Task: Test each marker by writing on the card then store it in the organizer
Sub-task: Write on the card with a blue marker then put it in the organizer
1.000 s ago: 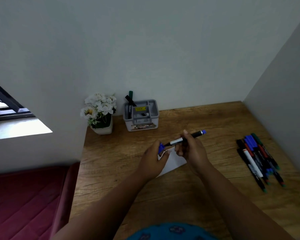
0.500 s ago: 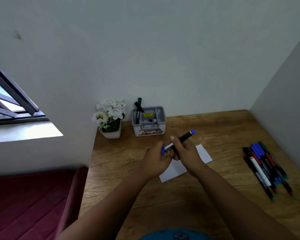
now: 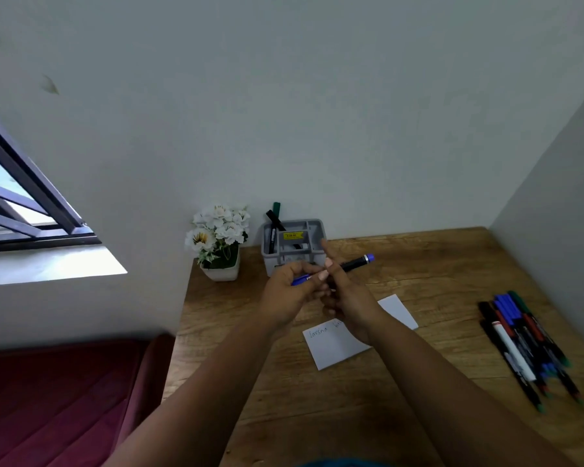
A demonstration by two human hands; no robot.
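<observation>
Head view is showing both hands meeting above the desk (image 3: 418, 416), in front of the organizer (image 3: 292, 246). Right hand (image 3: 346, 298) is gripping the black barrel of a blue marker (image 3: 353, 264), fingers curled round it, blue tail end pointing up and to the right; holding it mid-barrel is likely keeping it steady. Left hand (image 3: 285, 294) is pinching the blue cap (image 3: 300, 280) at the marker's other end, fingers curled on it; whether the cap is seated or partly off, cannot tell, the fingers are covering the joint. Judging from the writing on the card (image 3: 331, 348), this is probably capping after a test. Card is lying flat on the desk just under the hands, handy for writing. Organizer is sitting at the back against the wall, with a black marker (image 3: 273, 219) and a green marker (image 3: 276, 208) standing in its left compartment. Pile of markers (image 3: 526, 338) is lying on the right side of the desk, well apart from the card, likely waiting for testing. Flower pot (image 3: 220, 246) is sitting just left of the organizer.
</observation>
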